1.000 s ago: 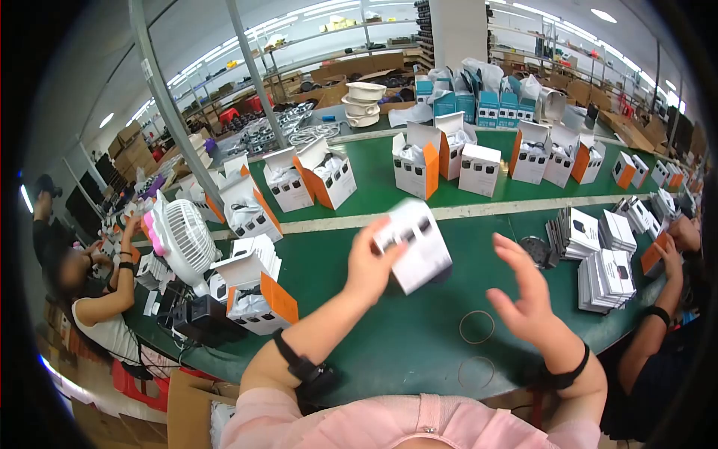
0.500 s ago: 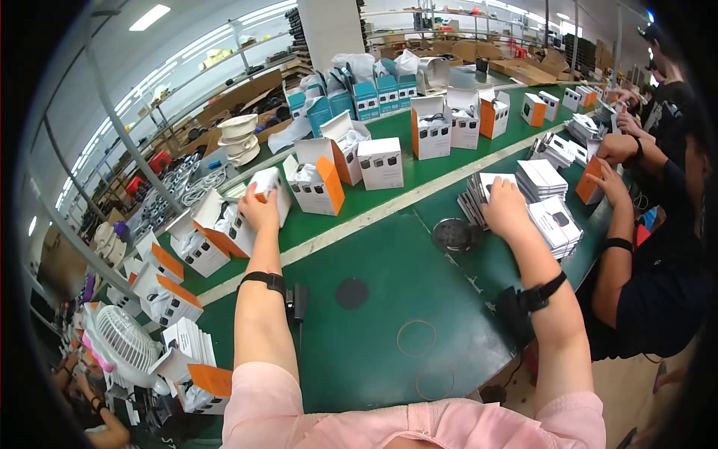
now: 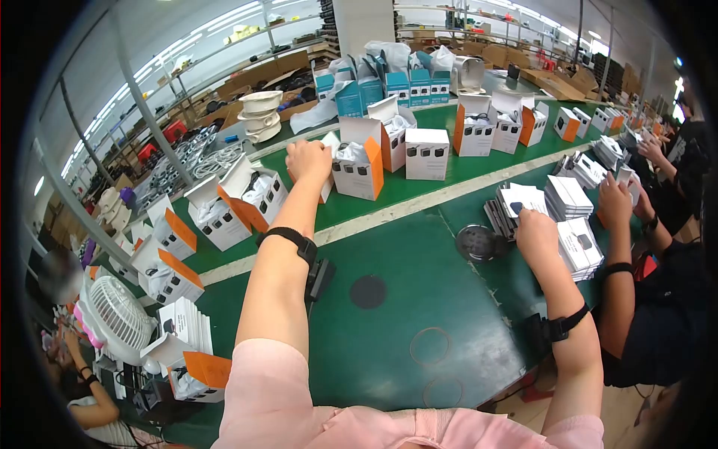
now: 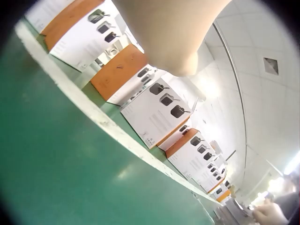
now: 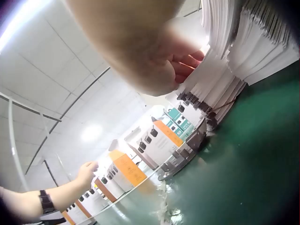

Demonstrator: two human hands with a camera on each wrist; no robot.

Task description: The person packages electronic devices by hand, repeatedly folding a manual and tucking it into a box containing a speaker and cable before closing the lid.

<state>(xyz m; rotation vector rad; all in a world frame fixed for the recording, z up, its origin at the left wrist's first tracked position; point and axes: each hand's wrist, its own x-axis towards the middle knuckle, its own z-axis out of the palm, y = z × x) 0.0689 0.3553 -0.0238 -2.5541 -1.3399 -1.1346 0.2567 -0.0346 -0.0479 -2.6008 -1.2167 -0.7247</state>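
Observation:
My left hand (image 3: 308, 161) reaches across the bench and grips a white box (image 3: 327, 170) on the far strip, its fingers partly hidden. Beside that box, on its right, stands an open white box (image 3: 355, 173) with an orange side and white-wrapped contents. My right hand (image 3: 537, 230) is at a stack of white booklets (image 3: 522, 197); in the right wrist view its curled fingers (image 5: 185, 70) pinch the edge of a booklet (image 5: 208, 77). Several printed boxes (image 4: 157, 112) line up past the left hand in the left wrist view.
More booklet stacks (image 3: 568, 196) lie on the right, next to another person's arms (image 3: 617, 262). A dark round dish (image 3: 479, 243) and a black disc (image 3: 368, 292) are on the green bench (image 3: 404, 254). A white fan (image 3: 120, 314) stands at the left.
My left hand has carried the white box from in front of me to the far row, then moved farther forward over it. The right hand has gone from mid-air to the booklets.

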